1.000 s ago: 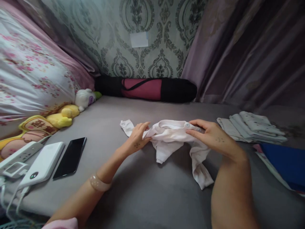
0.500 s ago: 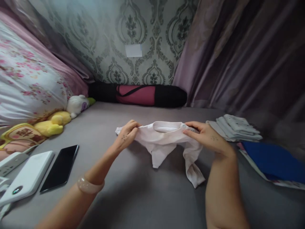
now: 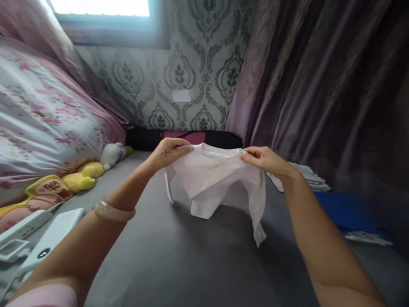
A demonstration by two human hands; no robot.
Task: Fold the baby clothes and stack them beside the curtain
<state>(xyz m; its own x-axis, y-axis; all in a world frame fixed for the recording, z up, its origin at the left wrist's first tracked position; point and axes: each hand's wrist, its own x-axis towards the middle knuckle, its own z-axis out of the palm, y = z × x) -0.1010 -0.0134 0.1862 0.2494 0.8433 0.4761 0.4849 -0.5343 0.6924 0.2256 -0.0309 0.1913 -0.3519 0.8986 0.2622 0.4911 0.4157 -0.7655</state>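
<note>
A small pale pink long-sleeved shirt (image 3: 217,175) hangs stretched between my two hands above the grey bed sheet (image 3: 166,256). My left hand (image 3: 169,152) pinches it at the shoulder left of the neckline, thumb and fingers closed on the cloth. At the opposite shoulder, beside a small snap button, my right hand (image 3: 263,160) grips it the same way. One sleeve dangles below my right hand, its cuff near the sheet. The other sleeve hangs below my left hand. The lower front is folded and droops in the middle.
Folded white clothes (image 3: 308,177) and a blue cloth (image 3: 341,211) lie at right. Left are plush toys (image 3: 84,175), a power strip (image 3: 32,226), a white power bank (image 3: 60,232) and a floral pillow (image 3: 47,111). A black and pink roll bag (image 3: 220,140) lies along the wall.
Both hands have lifted the shirt higher and farther forward, so more of its front and sleeves hangs open. The view has tilted up, showing a window; my left forearm now covers the phone.
</note>
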